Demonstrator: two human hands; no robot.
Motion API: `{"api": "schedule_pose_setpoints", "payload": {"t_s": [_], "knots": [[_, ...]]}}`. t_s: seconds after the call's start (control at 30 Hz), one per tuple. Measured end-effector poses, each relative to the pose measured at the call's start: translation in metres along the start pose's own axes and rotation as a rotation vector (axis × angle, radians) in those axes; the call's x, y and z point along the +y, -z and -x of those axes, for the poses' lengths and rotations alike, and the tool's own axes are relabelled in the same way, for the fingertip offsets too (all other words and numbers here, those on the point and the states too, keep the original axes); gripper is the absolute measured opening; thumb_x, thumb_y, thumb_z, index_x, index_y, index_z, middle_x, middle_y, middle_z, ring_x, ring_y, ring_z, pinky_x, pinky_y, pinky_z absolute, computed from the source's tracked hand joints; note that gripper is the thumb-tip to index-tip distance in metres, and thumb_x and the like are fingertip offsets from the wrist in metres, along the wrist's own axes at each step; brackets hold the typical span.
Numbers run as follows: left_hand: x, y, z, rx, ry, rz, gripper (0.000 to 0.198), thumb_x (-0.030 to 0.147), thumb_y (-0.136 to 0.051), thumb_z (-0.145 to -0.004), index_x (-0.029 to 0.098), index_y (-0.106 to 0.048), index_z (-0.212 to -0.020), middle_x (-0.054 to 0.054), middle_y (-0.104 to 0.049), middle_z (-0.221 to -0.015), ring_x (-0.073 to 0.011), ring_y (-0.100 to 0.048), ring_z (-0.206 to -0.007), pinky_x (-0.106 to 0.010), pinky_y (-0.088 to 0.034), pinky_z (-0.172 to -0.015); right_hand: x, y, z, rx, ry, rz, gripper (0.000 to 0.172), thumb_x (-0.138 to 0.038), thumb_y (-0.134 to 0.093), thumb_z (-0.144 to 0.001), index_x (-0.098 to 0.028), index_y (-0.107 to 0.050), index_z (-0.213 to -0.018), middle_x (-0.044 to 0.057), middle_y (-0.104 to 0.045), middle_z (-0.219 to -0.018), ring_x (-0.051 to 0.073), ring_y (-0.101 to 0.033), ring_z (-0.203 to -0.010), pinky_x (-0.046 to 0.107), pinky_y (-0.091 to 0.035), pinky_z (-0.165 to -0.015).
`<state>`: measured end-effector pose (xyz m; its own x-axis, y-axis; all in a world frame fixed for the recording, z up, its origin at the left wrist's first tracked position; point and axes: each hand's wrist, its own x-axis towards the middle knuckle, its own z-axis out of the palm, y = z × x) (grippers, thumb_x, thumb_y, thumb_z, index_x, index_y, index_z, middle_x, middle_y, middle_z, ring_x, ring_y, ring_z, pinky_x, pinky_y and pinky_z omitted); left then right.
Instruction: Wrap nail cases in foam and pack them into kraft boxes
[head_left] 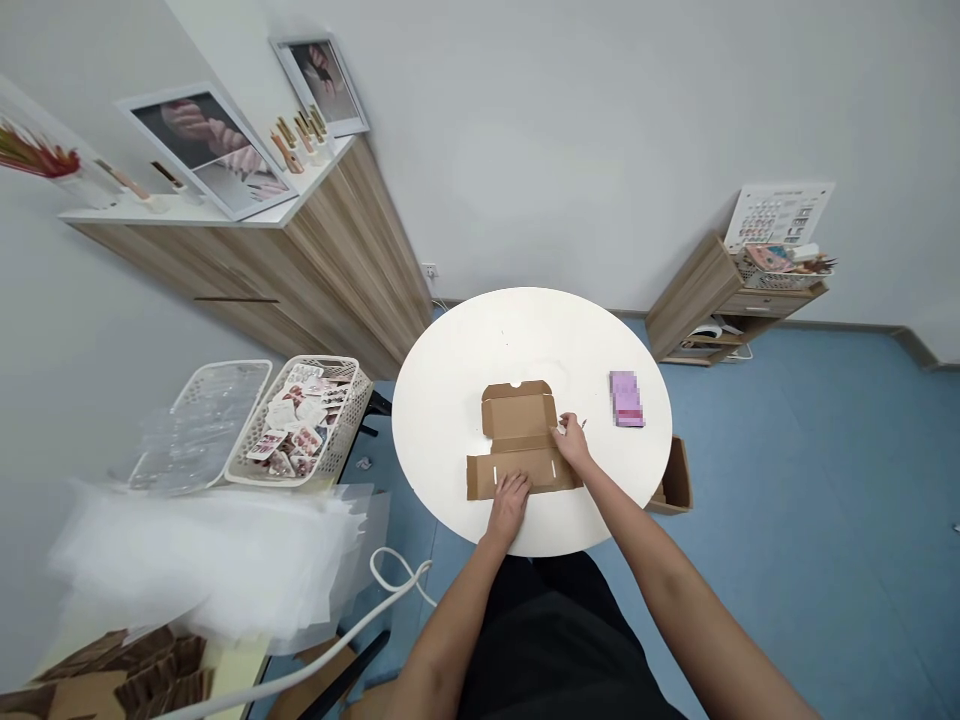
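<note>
A flat, partly folded brown cardboard box [520, 437] lies on the round white table [450, 400] in front of me. My left hand [510, 497] rests on the box's near panel with its fingers lying flat. My right hand [573, 440] is at the box's right edge, its fingers pinched on a side flap. A small pink packet [626, 398] lies on the table to the right, apart from both hands.
Two white baskets [300, 420] stand to the left, one with several small packets. Clear plastic sheets [202, 560] and cardboard blanks [112, 675] lie at lower left. A wooden cabinet [300, 250] is behind, a small shelf [720, 300] at right, a cardboard box [675, 480] on the floor.
</note>
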<state>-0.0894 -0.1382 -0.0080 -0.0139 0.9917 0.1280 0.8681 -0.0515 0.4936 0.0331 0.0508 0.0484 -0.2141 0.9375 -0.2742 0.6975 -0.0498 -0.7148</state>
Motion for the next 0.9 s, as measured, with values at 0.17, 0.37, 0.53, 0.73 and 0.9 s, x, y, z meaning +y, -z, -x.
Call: {"api": "schedule_pose_setpoints", "payload": {"t_s": [0.17,0.37,0.53,0.73,0.9], "knots": [[0.001,-0.001,0.0,-0.067,0.02,-0.028,0.035,0.006,-0.035,-0.094,0.019,-0.063,-0.111,-0.01,-0.062,-0.131,-0.0244,-0.048,-0.132,-0.054,-0.04,-0.107,-0.011,-0.01,-0.022,-0.151,-0.181,0.027,0.03,-0.032,-0.052,-0.085,-0.016,-0.056,-0.11,0.011,-0.069,-0.105,0.02,-0.065,-0.086,0.028,-0.048,-0.069],[0.003,0.008,-0.009,-0.082,-0.045,-0.088,0.028,0.007,-0.038,-0.094,0.016,-0.064,-0.095,-0.014,-0.051,-0.142,-0.027,-0.039,-0.139,-0.059,-0.035,-0.11,-0.005,-0.008,-0.018,-0.173,-0.149,0.093,0.017,-0.025,-0.052,-0.086,-0.019,-0.066,-0.093,0.007,-0.072,-0.093,0.018,-0.065,-0.079,0.024,-0.045,-0.063],[0.008,0.034,-0.034,-0.13,-0.12,-0.169,0.017,0.011,-0.048,-0.091,0.015,-0.064,-0.095,-0.014,-0.024,-0.158,-0.0302,-0.015,-0.148,-0.06,-0.022,-0.116,-0.006,0.001,-0.013,-0.19,-0.111,0.15,0.015,-0.025,-0.058,-0.084,-0.019,-0.068,-0.093,0.005,-0.072,-0.091,0.017,-0.064,-0.077,0.024,-0.042,-0.062],[-0.005,0.044,-0.062,-0.217,-0.011,-0.191,0.107,0.039,-0.079,-0.068,0.02,-0.015,-0.152,-0.019,-0.012,-0.16,-0.0359,-0.006,-0.148,-0.062,-0.014,-0.116,-0.009,0.005,-0.009,-0.21,-0.065,0.173,0.012,-0.026,-0.058,-0.086,-0.019,-0.067,-0.091,0.004,-0.072,-0.089,0.016,-0.063,-0.076,0.023,-0.039,-0.062],[-0.011,0.034,-0.059,-0.258,0.02,-0.187,0.121,0.043,-0.079,-0.067,0.017,0.001,-0.153,-0.021,-0.011,-0.16,-0.0355,-0.008,-0.148,-0.06,-0.013,-0.117,-0.008,0.005,-0.004,-0.221,-0.051,0.167,0.013,-0.028,-0.057,-0.087,-0.019,-0.066,-0.09,0.003,-0.07,-0.087,0.016,-0.062,-0.076,0.023,-0.039,-0.063]]}}
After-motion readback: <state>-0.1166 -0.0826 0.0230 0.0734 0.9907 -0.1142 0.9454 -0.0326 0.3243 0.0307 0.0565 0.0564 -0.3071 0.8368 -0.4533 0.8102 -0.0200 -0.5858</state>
